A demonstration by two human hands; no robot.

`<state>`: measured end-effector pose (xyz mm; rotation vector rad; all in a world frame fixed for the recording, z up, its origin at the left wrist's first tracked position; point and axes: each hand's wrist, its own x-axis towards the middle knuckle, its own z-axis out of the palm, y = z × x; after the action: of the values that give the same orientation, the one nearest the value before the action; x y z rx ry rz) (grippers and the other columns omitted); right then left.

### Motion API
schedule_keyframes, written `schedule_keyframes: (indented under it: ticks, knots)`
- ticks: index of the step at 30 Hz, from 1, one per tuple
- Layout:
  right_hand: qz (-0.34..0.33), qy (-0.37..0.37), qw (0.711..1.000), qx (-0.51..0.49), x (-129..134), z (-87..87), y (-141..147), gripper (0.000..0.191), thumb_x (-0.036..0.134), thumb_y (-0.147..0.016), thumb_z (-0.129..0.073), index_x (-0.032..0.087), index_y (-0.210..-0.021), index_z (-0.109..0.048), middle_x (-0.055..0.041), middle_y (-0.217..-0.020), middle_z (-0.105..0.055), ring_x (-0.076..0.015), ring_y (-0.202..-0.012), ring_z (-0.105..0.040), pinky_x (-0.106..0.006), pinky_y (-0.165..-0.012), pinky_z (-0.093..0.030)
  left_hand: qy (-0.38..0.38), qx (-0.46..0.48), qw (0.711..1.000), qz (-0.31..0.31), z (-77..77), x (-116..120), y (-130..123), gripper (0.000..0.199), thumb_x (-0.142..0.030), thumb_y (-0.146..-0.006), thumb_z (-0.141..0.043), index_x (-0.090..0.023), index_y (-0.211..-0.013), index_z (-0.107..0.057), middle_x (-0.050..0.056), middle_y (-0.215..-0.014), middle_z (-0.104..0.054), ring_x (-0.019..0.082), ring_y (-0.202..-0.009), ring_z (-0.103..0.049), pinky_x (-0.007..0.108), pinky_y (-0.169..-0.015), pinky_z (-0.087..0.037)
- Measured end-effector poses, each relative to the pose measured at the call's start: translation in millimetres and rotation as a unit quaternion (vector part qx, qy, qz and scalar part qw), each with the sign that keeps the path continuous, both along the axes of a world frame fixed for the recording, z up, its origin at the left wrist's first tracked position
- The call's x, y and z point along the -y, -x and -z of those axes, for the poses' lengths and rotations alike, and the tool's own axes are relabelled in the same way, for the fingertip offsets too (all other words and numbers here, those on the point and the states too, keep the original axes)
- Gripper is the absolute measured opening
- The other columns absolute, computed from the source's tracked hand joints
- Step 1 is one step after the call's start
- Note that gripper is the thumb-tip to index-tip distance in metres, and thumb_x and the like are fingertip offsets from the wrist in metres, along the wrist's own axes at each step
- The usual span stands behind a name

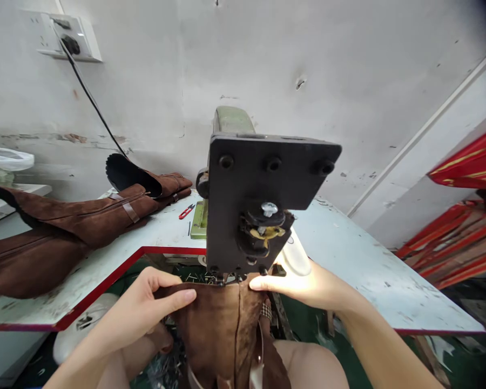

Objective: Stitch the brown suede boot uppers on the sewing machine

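A brown suede boot upper (213,329) hangs down from the working end of a machine (243,178) with a black front plate, its top edge lying under the machine's lower parts. My left hand (157,297) pinches that top edge at its left end, thumb on the near side. At the right, my right hand (287,283) has its thumb on the same edge just beside the machine; its other fingers are hidden behind the boot and a lit white lamp (296,254). A seam runs down the boot, with straps near the bottom of the view.
More brown boots (85,216) lie on the left of the pale table (360,270). Small red thread snips (186,211) rest behind the table's cut-out. A power socket (71,38) with a black cord is on the wall. Red-framed stacked pieces (453,243) stand at right.
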<state>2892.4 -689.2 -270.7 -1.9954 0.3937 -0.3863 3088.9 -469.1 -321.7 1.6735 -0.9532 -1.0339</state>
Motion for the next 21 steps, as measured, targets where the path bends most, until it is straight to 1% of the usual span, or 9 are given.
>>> schedule_keyframes:
  ticks: [1,3,5,7,10,12,16,19,21]
  knots:
    - [-0.037,-0.026,0.999,-0.025,-3.5,2.0,-1.2,0.033,0.035,-0.079,-0.083,0.028,-0.111,-0.076,-0.0034,-0.106,-0.077,-0.0282,-0.106,-0.071,-0.041,-0.095,-0.059,0.003,0.005,1.0,-0.002,0.0,-3.0,-4.4,0.046,-0.059,-0.085,-0.068,-0.016,-0.067,-0.07,0.002,-0.063,-0.058,0.013,-0.059,-0.046,0.024,-0.056,-0.041]
    - [-0.065,-0.053,0.995,-0.046,-9.6,5.9,-3.2,0.03,0.037,-0.085,-0.077,0.029,-0.114,-0.076,-0.0027,-0.111,-0.077,-0.0275,-0.112,-0.069,-0.04,-0.099,-0.057,0.011,0.018,1.0,-0.001,-0.7,-7.9,-12.5,0.046,-0.057,-0.084,-0.069,-0.016,-0.064,-0.069,0.002,-0.063,-0.057,0.013,-0.062,-0.045,0.023,-0.06,-0.04]
    - [-0.046,-0.045,0.997,-0.046,-14.6,9.0,-3.8,0.024,0.039,-0.084,-0.078,0.027,-0.106,-0.079,-0.0038,-0.107,-0.078,-0.0287,-0.109,-0.07,-0.04,-0.095,-0.059,0.015,0.032,0.999,0.005,-1.9,-10.9,-19.8,0.047,-0.056,-0.086,-0.068,-0.016,-0.062,-0.068,0.001,-0.061,-0.055,0.012,-0.06,-0.042,0.023,-0.058,-0.037]
    - [-0.016,-0.035,0.998,-0.045,-19.4,11.7,-2.9,0.023,0.042,-0.083,-0.078,0.026,-0.099,-0.081,-0.0054,-0.106,-0.078,-0.0296,-0.106,-0.07,-0.039,-0.09,-0.061,0.012,0.045,0.999,0.017,-3.7,-11.2,-26.2,0.045,-0.055,-0.088,-0.067,-0.016,-0.064,-0.07,0.001,-0.062,-0.057,0.012,-0.06,-0.043,0.023,-0.058,-0.036]
    - [0.011,-0.051,0.998,-0.028,-28.0,18.3,-0.3,0.021,0.043,-0.084,-0.077,0.025,-0.095,-0.082,-0.0056,-0.107,-0.078,-0.0283,-0.106,-0.07,-0.038,-0.093,-0.058,0.016,0.063,0.998,0.023,-10.1,-5.9,-34.3,0.044,-0.054,-0.087,-0.069,-0.018,-0.063,-0.07,0.001,-0.063,-0.059,0.013,-0.062,-0.045,0.023,-0.059,-0.036]
    - [0.024,-0.064,0.998,-0.002,-35.1,27.0,0.8,0.021,0.043,-0.084,-0.077,0.023,-0.09,-0.082,-0.0057,-0.1,-0.078,-0.027,-0.101,-0.07,-0.037,-0.093,-0.056,0.019,0.07,0.997,0.034,-18.0,0.9,-39.8,0.044,-0.055,-0.085,-0.07,-0.017,-0.062,-0.071,0.001,-0.063,-0.059,0.014,-0.063,-0.046,0.023,-0.058,-0.036]
    - [0.077,-0.087,0.991,0.06,-53.6,55.1,-0.3,0.027,0.045,-0.084,-0.077,0.019,-0.079,-0.08,-0.0055,-0.081,-0.074,-0.0228,-0.081,-0.066,-0.033,-0.076,-0.055,0.006,0.095,0.992,0.081,-40.4,17.6,-52.4,0.041,-0.056,-0.081,-0.072,-0.017,-0.068,-0.078,0.004,-0.064,-0.064,0.015,-0.06,-0.049,0.025,-0.057,-0.038]
    - [0.13,-0.135,0.978,0.091,-70.5,77.2,-3.4,0.029,0.049,-0.083,-0.076,0.02,-0.079,-0.079,-0.0044,-0.079,-0.071,-0.0223,-0.077,-0.064,-0.03,-0.066,-0.055,0.018,0.109,0.987,0.119,-56.8,30.5,-61.2,0.036,-0.05,-0.08,-0.075,-0.017,-0.064,-0.077,0.002,-0.058,-0.063,0.014,-0.056,-0.049,0.025,-0.055,-0.038]
    - [0.156,-0.167,0.968,0.105,-81.6,87.4,-6.1,0.033,0.053,-0.082,-0.076,0.021,-0.076,-0.078,-0.0035,-0.075,-0.069,-0.0216,-0.073,-0.063,-0.028,-0.059,-0.053,0.021,0.101,0.984,0.143,-65.6,38.8,-65.1,0.032,-0.047,-0.08,-0.077,-0.018,-0.068,-0.079,0.004,-0.062,-0.067,0.016,-0.058,-0.055,0.025,-0.056,-0.041]
